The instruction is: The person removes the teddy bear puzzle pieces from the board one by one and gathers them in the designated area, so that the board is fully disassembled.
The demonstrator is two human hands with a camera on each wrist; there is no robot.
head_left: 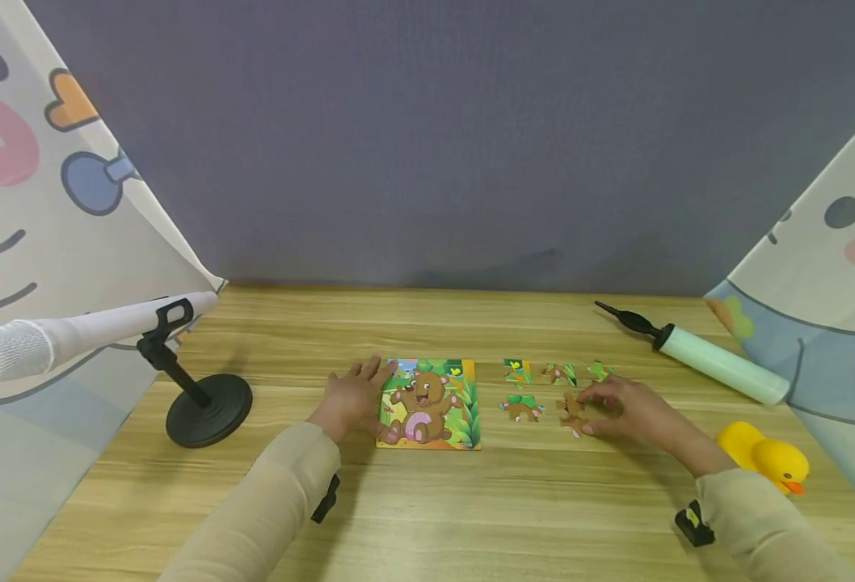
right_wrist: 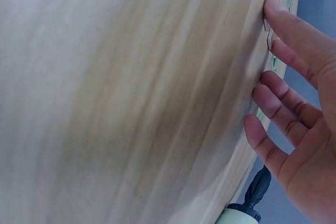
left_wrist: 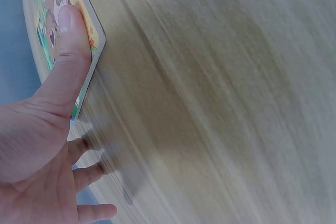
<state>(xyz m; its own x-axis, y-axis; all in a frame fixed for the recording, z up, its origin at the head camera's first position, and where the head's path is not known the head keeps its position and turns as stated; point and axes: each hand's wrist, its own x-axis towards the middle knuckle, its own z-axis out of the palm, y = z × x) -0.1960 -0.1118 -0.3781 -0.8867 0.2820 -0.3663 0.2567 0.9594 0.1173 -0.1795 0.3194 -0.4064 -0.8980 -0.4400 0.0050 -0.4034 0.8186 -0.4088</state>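
Observation:
In the head view my left hand rests along the left side of a square bear puzzle board, which lies flat. Its thumb presses the corner, as the left wrist view shows, and the other fingers reach out straight beyond the edge. My right hand is low over the table, thumb and index finger spread about a brown puzzle piece, tips at its edges. Its other fingers are loosely bent. Beside this piece lie more puzzle pieces in two rows; one green piece is just beyond the fingers.
A white microphone on a black stand is at the left. Toward the right lie a pale green hand pump with a black handle and a yellow rubber duck, close to the right forearm. A grey panel closes the back.

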